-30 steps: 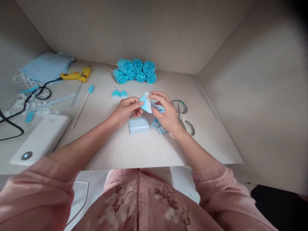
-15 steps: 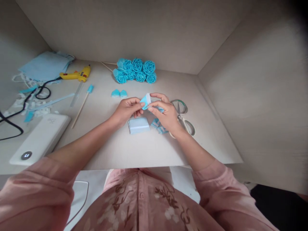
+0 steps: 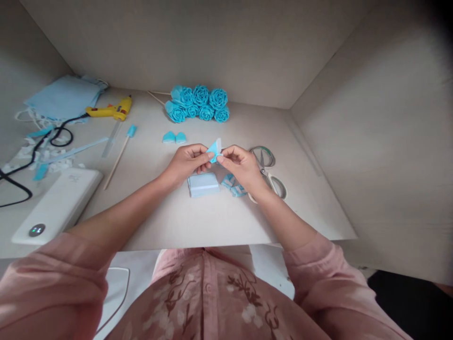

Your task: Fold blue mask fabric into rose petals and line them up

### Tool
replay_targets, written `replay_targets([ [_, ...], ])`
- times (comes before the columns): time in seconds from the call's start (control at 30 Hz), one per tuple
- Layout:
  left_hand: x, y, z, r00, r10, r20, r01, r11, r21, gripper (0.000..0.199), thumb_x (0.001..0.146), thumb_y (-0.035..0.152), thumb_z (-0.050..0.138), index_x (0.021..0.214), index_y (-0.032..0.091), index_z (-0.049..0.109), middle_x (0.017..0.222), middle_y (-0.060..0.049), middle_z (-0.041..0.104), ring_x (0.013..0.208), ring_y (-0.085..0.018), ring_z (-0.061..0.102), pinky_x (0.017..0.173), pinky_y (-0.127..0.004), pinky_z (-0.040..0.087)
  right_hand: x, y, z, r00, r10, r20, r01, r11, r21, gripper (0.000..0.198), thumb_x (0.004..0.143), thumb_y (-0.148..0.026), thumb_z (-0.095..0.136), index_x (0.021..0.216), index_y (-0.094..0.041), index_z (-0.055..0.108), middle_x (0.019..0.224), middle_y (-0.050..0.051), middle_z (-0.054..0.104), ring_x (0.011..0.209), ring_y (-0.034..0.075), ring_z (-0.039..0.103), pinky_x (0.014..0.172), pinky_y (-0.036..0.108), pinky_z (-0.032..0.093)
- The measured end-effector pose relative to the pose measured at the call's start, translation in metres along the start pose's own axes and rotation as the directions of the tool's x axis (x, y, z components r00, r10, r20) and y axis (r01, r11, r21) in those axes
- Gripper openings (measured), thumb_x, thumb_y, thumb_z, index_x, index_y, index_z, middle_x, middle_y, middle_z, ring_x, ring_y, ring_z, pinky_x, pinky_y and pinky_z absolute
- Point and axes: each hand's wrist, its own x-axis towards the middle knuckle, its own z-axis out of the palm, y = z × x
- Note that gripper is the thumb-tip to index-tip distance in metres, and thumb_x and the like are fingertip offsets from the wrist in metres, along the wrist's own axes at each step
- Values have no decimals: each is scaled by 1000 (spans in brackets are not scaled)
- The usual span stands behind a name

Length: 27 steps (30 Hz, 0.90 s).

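Observation:
A small folded blue-and-white piece of mask fabric [image 3: 214,149] is pinched between both hands above the middle of the table. My left hand [image 3: 189,163] grips its left side between thumb and fingers. At its lower right edge, the thumb and fingertips of my right hand [image 3: 239,163] are closed on it. Just below lies a stack of pale blue fabric squares [image 3: 204,184]. Blue fabric scraps [image 3: 234,185] lie under the right hand, partly hidden by it. Two rounded blue petals [image 3: 174,137] rest beyond the left hand.
Blue fabric roses [image 3: 200,103] lie at the back. Scissors [image 3: 271,177] and a tape roll [image 3: 268,157] are right of my hand. To the left are a stick with a blue tip [image 3: 120,158], a yellow glue gun [image 3: 111,109], a white power bank [image 3: 58,203] and face masks [image 3: 65,97].
My right hand's fingers have come down from the fabric's upper edge and now pinch its lower right corner. The piece looks narrower and more pointed. The left hand keeps its hold.

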Motion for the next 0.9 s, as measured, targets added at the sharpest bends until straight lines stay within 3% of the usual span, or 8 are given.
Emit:
replay_targets([
  [0.1,0,-1,0,1000,17,10,-18,1000,19,41,66,50,81,68,15,59,61,0,63,50,-7,52,49,-20,40,1,1,0,1000,7,-2,-7,999,31,27,78,-43,73,89,-21,63,78,-1,64,73,12,57,73,27,47],
  [0.23,0,-2,-1,999,42,22,-44,997,56,40,68,49,80,69,15,59,61,0,63,50,-7,51,48,-19,40,2,2,0,999,29,33,-31,998,49,52,76,-46,74,121,-23,59,80,-1,64,73,13,57,68,27,46],
  [0.37,0,-2,0,998,51,37,-55,993,105,36,71,47,77,72,15,60,63,0,63,51,-7,51,48,-19,40,3,2,0,998,13,59,-15,999,30,53,78,-44,72,125,-21,59,83,-1,64,75,13,58,71,27,47],
  [0.67,-1,0,1,996,31,86,-39,994,100,30,71,41,74,70,15,59,62,0,64,50,-7,51,47,-18,40,0,-5,2,999,5,54,-9,997,75,35,81,-40,69,110,-21,67,88,1,67,83,14,62,81,29,50],
  [0.9,-3,3,2,983,-13,184,-21,983,180,22,70,30,70,64,16,55,56,1,61,47,-6,50,44,-17,38,-1,-5,2,1000,-20,2,20,1000,-3,19,79,-37,71,85,-18,67,70,-3,61,66,10,54,66,25,45],
])
